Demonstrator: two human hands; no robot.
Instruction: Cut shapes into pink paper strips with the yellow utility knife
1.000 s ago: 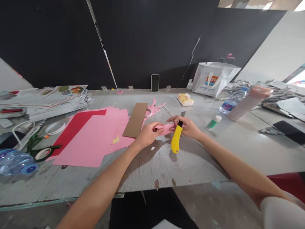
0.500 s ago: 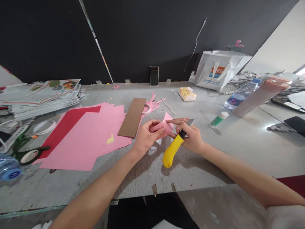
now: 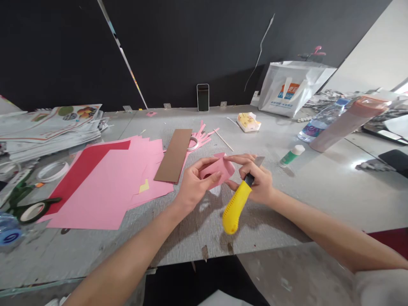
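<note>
Between my hands is a small piece of pink paper (image 3: 221, 171), curled and folded, held just above the grey table. My left hand (image 3: 196, 182) pinches its left side, with the thumb in front and the fingers behind. My right hand (image 3: 259, 182) grips a yellow utility knife (image 3: 236, 208); its handle hangs down toward me and the blade points up and right, away from the paper. The index finger of that hand touches the paper's upper right edge. A brown cardboard strip (image 3: 174, 156) lies left of the paper, beside a white tape roll (image 3: 193, 143).
Pink sheets (image 3: 95, 187) with a red strip (image 3: 92, 170) cover the left side, near scissors (image 3: 19, 199). A glue stick (image 3: 292, 156), a small box (image 3: 248, 122) and a tumbler (image 3: 347, 123) stand right. A phone (image 3: 203, 97) leans on the black panel.
The pink paper has tilted and its fold leans over further. My right hand, with the knife, has shifted slightly right. The whole view has moved a little.
</note>
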